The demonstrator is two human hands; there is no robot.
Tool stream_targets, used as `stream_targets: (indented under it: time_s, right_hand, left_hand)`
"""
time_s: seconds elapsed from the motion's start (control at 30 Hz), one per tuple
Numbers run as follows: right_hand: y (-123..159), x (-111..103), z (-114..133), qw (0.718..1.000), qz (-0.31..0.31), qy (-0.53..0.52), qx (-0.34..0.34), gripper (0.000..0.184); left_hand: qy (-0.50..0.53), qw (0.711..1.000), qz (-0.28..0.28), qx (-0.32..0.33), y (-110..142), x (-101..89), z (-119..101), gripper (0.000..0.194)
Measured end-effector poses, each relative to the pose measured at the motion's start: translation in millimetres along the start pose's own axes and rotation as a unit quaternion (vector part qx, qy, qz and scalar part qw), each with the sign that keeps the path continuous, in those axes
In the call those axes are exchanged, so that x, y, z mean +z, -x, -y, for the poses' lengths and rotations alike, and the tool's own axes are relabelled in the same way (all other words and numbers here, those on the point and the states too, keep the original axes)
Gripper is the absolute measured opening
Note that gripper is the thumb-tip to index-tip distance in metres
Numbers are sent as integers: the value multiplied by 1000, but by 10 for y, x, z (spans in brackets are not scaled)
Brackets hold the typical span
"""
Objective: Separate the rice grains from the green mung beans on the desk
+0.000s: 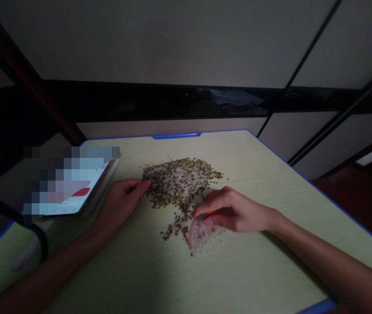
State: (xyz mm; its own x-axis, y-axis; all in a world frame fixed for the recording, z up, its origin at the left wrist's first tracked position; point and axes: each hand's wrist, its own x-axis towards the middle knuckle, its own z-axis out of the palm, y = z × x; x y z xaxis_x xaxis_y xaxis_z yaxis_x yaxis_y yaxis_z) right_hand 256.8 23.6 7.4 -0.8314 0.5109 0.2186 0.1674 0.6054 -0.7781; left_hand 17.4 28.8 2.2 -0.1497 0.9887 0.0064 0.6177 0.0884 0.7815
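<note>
Sideways, the clear protractor (198, 234) bulges leftward.

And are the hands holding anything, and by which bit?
The right hand holds a clear plastic protractor, its grip on the far edge. Whether the left hand, at the edge of the bean pile, holds anything can't be told.

Beyond your desk (267, 179)'s far edge, pale panels (159, 39) carry a glossy black band (140, 102); past the right edge, you see dark reddish floor (352, 203), dimly lit.
</note>
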Motion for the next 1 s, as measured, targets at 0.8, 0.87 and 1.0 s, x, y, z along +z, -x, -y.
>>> stream_targets:
  time_s: [0.8, 0.87, 1.0]
  right_hand:
    - [-6, 59, -49, 997, -51, 52, 24, 25]
    - [-16, 69, -46, 997, -52, 49, 27, 25]
    - [-38, 84, -33, 998, -51, 35, 17, 25]
  left_hand:
    - [-3, 1000, -2, -2, 19, -7, -24, 35]
    - [0, 1000, -4, 0, 23, -9, -31, 35]
    - [2, 1000, -6, 4, 17, -8, -31, 35]
